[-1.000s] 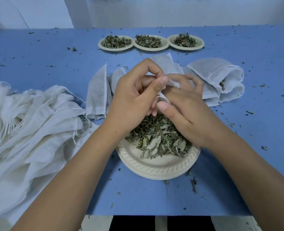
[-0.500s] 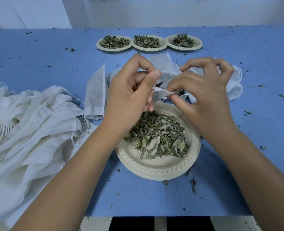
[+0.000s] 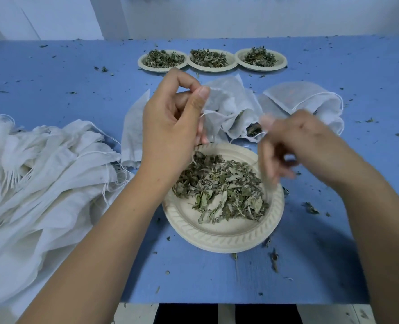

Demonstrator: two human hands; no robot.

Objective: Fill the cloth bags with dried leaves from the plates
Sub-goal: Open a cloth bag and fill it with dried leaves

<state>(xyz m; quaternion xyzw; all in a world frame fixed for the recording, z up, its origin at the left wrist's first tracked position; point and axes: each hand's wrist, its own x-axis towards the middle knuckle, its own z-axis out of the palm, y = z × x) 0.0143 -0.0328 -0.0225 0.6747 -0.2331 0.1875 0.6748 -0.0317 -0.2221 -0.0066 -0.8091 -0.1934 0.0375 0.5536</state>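
A cream paper plate (image 3: 222,239) near the table's front edge holds a heap of dried green leaves (image 3: 219,185). Just beyond it lies a white cloth bag (image 3: 231,108) with some leaves showing at its mouth. My left hand (image 3: 172,122) pinches the bag's top edge between thumb and fingers, lifting it. My right hand (image 3: 294,146), blurred by motion, is over the plate's right rim and grips the bag's thin drawstring. Another bag (image 3: 306,99) lies to the right, behind my right hand.
Three small plates of leaves (image 3: 211,59) stand in a row at the back. A big pile of white cloth bags (image 3: 37,174) covers the left side, with a flat bag (image 3: 135,129) beside it. Leaf crumbs dot the blue table (image 3: 369,78).
My right hand has pulled away to the right and down from my left hand, drawing the string. My left hand has risen slightly with the bag's edge.
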